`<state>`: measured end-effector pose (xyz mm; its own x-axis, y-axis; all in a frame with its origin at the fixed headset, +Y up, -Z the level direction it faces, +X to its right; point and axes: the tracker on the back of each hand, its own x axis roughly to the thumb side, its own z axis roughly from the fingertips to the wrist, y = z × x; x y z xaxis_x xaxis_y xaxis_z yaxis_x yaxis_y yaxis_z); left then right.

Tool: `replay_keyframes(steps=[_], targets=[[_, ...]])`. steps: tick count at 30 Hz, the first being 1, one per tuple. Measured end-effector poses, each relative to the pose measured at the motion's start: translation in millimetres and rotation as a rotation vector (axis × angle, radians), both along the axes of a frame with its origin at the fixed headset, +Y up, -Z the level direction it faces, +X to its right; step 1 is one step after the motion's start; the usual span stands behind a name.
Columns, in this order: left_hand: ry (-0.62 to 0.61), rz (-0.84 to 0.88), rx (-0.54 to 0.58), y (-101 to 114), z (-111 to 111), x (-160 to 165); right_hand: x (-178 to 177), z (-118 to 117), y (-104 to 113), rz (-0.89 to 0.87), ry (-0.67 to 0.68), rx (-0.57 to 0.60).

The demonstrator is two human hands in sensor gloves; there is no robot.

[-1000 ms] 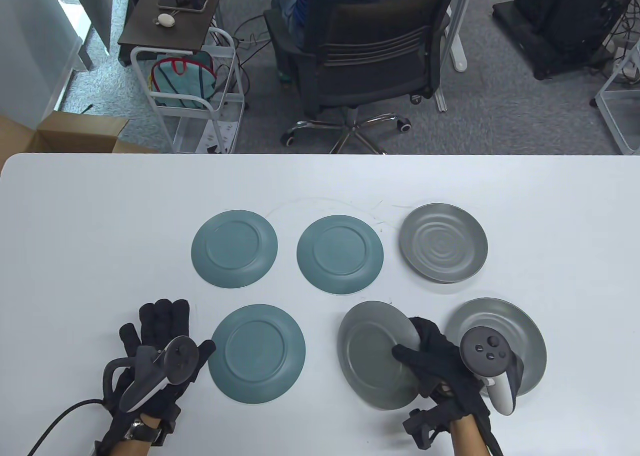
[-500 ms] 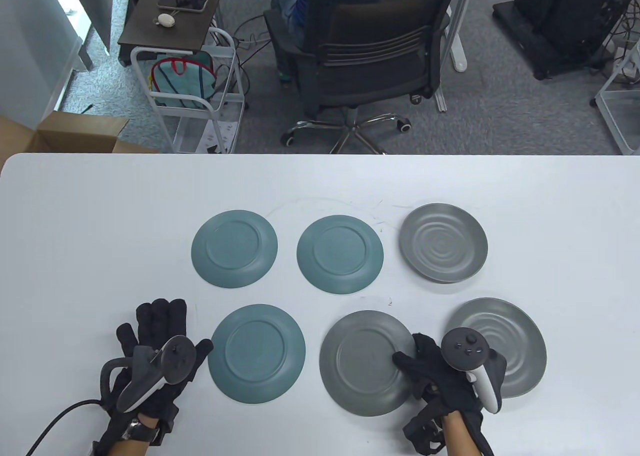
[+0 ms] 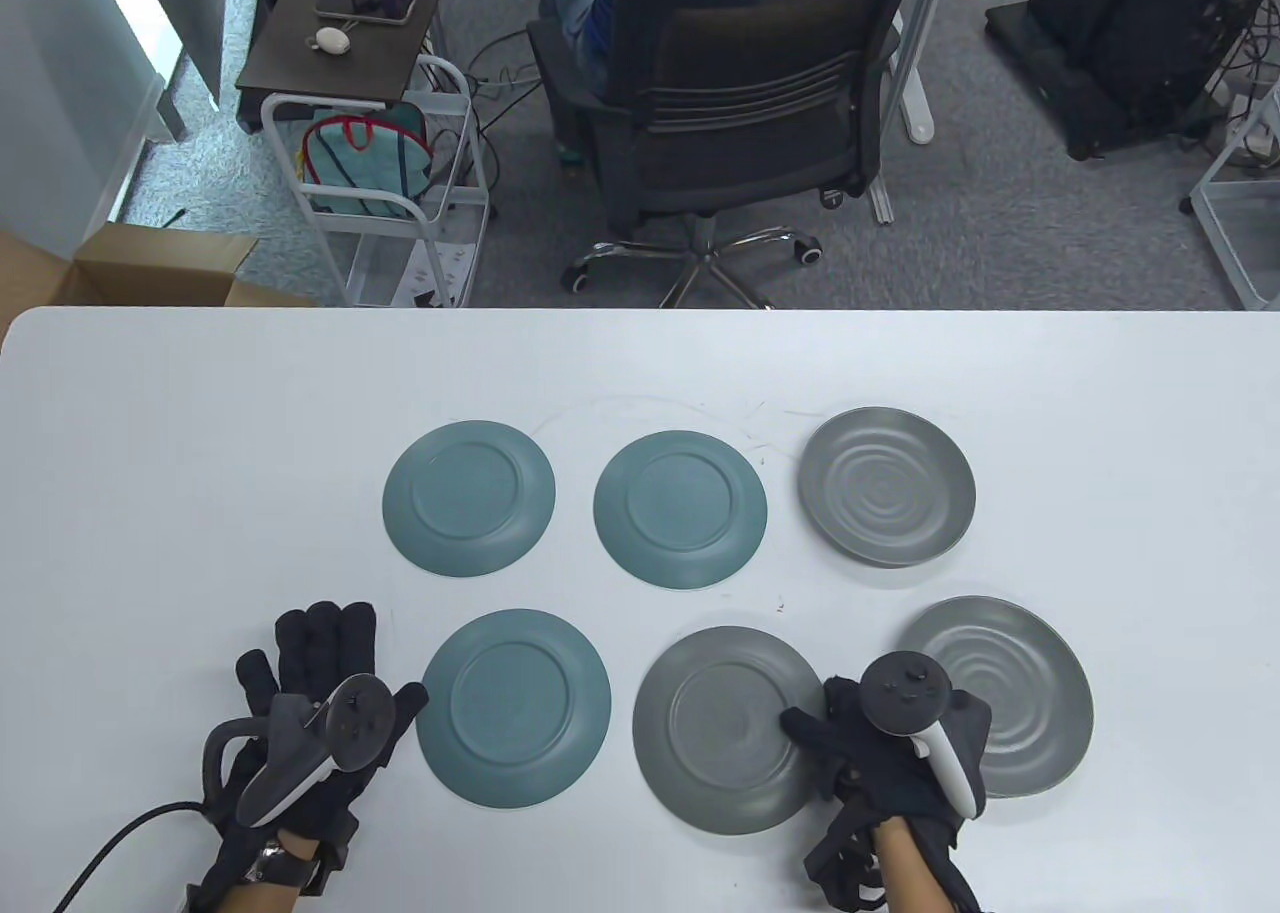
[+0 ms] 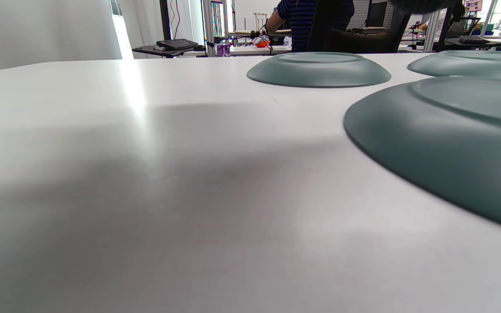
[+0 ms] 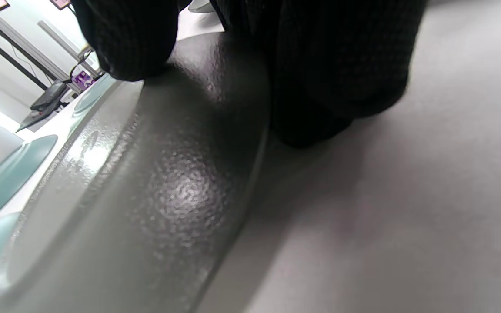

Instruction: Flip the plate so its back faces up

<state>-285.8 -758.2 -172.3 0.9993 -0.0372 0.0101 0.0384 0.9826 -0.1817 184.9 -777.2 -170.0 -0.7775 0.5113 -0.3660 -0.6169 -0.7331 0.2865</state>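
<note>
The grey plate (image 3: pixel 725 728) lies back up on the white table (image 3: pixel 640 373), just right of the near teal plate (image 3: pixel 514 707). The right hand (image 3: pixel 880 743) rests at its right edge, thumb on the rim, fingers beside it; whether it grips, I cannot tell. The left hand (image 3: pixel 310 703) lies flat, fingers spread, left of the teal plate.
</note>
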Motion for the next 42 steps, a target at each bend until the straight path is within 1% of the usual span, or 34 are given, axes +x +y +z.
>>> replay_keyframes(steps=[3, 6, 13, 23, 29, 32, 37, 42], targets=[[-0.003, -0.002, 0.001, 0, 0, 1, -7, 0, 2, 0.118, 0.028, 0.015], [-0.004, -0.005, 0.003, 0, 0, 1, -13, -1, 4, 0.136, 0.033, 0.009], [-0.015, 0.003, 0.01, 0, 0, 2, -25, -1, 8, 0.308, 0.086, -0.002], [-0.021, -0.009, 0.014, 0, 2, 4, -36, -3, 11, 0.403, 0.101, -0.04], [-0.021, -0.012, 0.013, 0, 2, 4, -39, -3, 12, 0.46, 0.112, -0.038], [-0.018, -0.024, 0.016, 0, 2, 5, -40, -3, 12, 0.573, 0.151, -0.036], [-0.017, -0.023, 0.01, 0, 3, 5, -38, -1, 14, 0.536, 0.136, 0.007], [-0.016, -0.024, 0.002, 0, 3, 6, -32, 7, 23, 0.533, 0.132, 0.079]])
